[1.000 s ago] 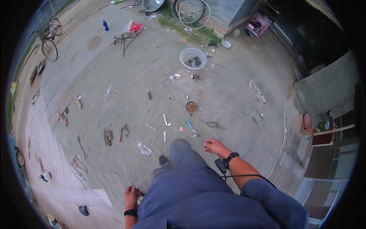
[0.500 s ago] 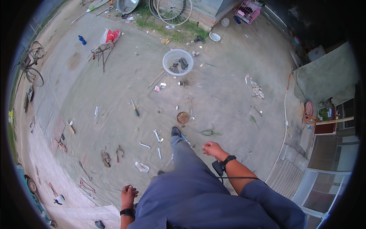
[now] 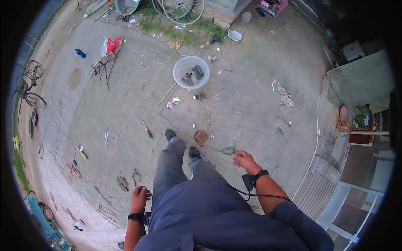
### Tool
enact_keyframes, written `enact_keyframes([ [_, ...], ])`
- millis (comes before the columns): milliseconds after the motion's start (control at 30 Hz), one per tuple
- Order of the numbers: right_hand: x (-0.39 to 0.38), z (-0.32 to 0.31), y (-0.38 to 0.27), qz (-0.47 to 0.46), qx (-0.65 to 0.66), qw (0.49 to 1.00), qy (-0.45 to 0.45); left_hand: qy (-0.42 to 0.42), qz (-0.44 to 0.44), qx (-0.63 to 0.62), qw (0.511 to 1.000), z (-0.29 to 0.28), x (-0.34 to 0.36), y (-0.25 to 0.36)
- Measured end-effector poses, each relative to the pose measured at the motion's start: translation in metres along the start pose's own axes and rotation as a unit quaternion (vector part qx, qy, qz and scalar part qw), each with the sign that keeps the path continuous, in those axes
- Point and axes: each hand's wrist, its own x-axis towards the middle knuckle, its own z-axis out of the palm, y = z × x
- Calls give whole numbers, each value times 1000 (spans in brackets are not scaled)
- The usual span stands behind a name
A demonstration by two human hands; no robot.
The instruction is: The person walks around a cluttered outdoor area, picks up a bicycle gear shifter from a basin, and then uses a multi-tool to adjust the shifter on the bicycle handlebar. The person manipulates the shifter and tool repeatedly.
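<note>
clock from the body (image 3: pixel 188 213), 12 = straight ahead.

left hand (image 3: pixel 140 198) at 9: fingers loosely curled, about half spread, nothing seen in them. right hand (image 3: pixel 246 162) at 2: fingers bent in toward the thumb; can't tell if anything small is pinched. both hang above the ground (image 3: pixel 251 104).

nearest the right hand: green leaf clump (image 3: pixel 228 149) on the ground at 1, in view just beside the fingertips but below them. looks light, limp, easily torn; i'd take it at the bunched middle, not the thin ends.

nearest the left hand: crumpled brown rag (image 3: pixel 122 183) between 9 and 10, on the ground. probably soft, light, gritty; any fold should do. red-handled tool (image 3: pixel 135 179) lies beside it at 10, likely stiff; grab the handle.

further out: wrench (image 3: pixel 210 125) just past 12, flat on the ground. should be rigid, fairly heavy for its size, maybe greasy. hold mid-shank, lift one end first. rusty round dish (image 3: pixel 200 136) just left of it: stiff, rough, pick by the rim. screwdriver (image 3: pixel 148 133) at 11: handle is the grippy part. basin (image 3: pixel 176 77) at 12 has dark pieces in it; thin-looking plastic, so two hands on opposite rims.
</note>
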Motion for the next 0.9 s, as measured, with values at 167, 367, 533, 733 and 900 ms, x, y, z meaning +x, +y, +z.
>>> enact_keyframes([
  [167,27,-7,-33,12,39,999,11,-34,2,23,999,13,55,60],
  [367,82,0,-124,11,19,999,28,-57,-1,30,998,26,154,146],
  [533,128,24,-230,-13,-78,997,25,-75,-11,21,997,33,220,213],
  [733,161,68,-346,-32,-102,994,-23,-84,-34,-6,996,54,264,265],
  [900,201,80,-384,-13,-149,987,-56,-90,-61,-37,993,87,289,286],
])
